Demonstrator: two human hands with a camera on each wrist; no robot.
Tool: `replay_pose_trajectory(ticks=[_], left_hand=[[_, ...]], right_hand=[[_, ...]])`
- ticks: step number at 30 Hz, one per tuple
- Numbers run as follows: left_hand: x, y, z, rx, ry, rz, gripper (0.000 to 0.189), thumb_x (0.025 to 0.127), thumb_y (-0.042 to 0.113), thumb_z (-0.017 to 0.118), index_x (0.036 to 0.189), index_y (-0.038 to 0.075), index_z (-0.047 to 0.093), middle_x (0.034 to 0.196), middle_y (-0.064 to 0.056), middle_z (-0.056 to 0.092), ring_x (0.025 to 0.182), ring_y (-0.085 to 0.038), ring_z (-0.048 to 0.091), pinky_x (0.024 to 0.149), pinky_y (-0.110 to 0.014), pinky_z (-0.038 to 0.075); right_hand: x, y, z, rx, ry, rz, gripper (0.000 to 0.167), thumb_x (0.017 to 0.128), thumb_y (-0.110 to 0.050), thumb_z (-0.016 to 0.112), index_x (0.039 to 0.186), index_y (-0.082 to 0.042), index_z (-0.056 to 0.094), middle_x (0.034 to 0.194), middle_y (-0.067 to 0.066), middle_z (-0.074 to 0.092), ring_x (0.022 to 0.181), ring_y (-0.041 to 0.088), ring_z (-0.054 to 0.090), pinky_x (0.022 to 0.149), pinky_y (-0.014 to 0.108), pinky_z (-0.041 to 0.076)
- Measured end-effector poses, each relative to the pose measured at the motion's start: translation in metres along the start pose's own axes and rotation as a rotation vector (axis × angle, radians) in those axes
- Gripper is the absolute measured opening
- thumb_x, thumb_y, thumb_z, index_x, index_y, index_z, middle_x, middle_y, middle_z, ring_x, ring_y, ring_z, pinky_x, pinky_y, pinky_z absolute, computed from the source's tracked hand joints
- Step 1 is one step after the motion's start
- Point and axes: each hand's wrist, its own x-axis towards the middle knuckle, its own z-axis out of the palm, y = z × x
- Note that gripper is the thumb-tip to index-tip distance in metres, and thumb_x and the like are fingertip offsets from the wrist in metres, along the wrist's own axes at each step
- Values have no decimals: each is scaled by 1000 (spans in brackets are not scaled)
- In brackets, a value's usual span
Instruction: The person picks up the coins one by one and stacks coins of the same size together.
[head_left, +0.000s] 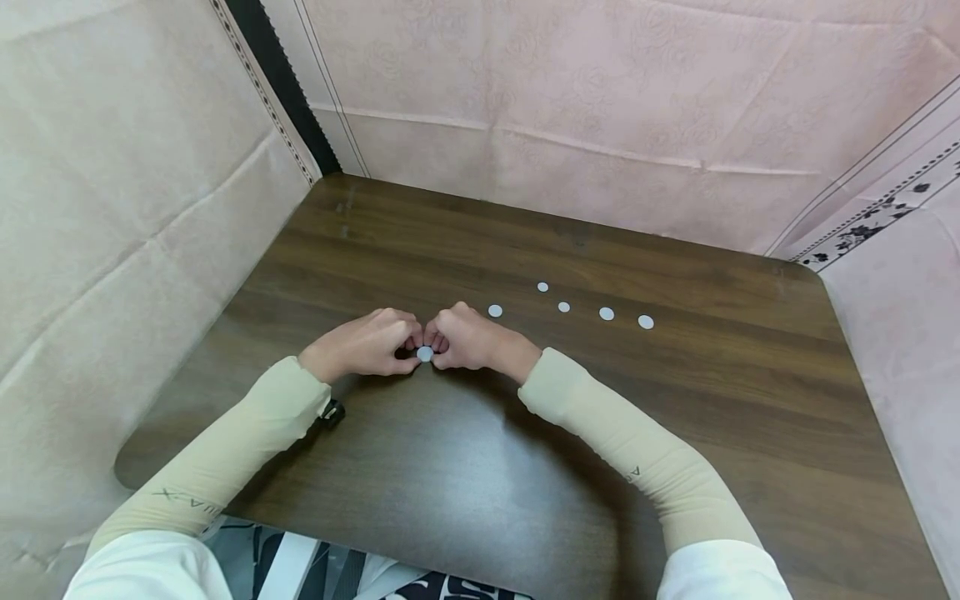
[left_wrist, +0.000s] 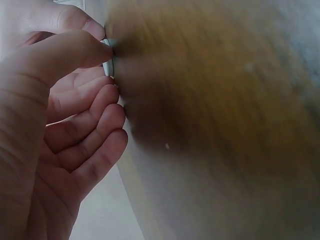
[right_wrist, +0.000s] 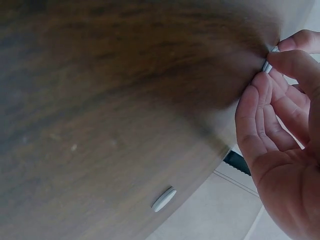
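Observation:
Both hands meet over the table, left of the row of loose pieces, at one small round white disc. From its left side the left hand pinches the disc between thumb and curled fingers. My right hand does the same from the right, its thumb and fingertips against the rim. In the left wrist view the disc shows edge-on, close over the wood and partly covered by the thumb.
Several similar white discs lie flat beyond the right hand, among them a near one and the far-right one. The dark wooden table borders pale cloth at the back and sides.

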Motion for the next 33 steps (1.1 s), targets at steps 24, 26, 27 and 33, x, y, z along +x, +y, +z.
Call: replay_pose_trajectory(ticks=[24,26,27,33], left_hand=[[1,1,-1,8,-8,-17,6,88,9,77,91,4,74,88,-4,71,79,-13,66,71,-28,58],[1,1,-1,11,-11,-17,7,88,9,77,91,3,75,88,-4,71,79,-13,67,71,-27,58],[1,1,-2,11,-13,-18,7,88,9,77,91,3,75,88,-4,71,78,-12,67,71,-27,57],[1,2,-3,15,-23,-32,7,88,11,78,88,5,74,85,-2,70,73,-9,62,66,-24,54]], right_hand=[[1,0,-3,10,-23,25,14,90,-5,79,103,-1,78,102,10,81,98,17,78,81,17,59],[0,1,-4,16,-21,35,14,90,-5,79,103,-1,78,103,10,81,98,17,78,82,17,59],[-1,1,-4,19,-21,41,15,90,-5,78,104,-1,78,103,10,81,98,17,78,82,18,59],[-8,3,-10,33,-37,82,21,90,-7,78,110,-2,77,104,7,80,101,15,77,86,20,59]])
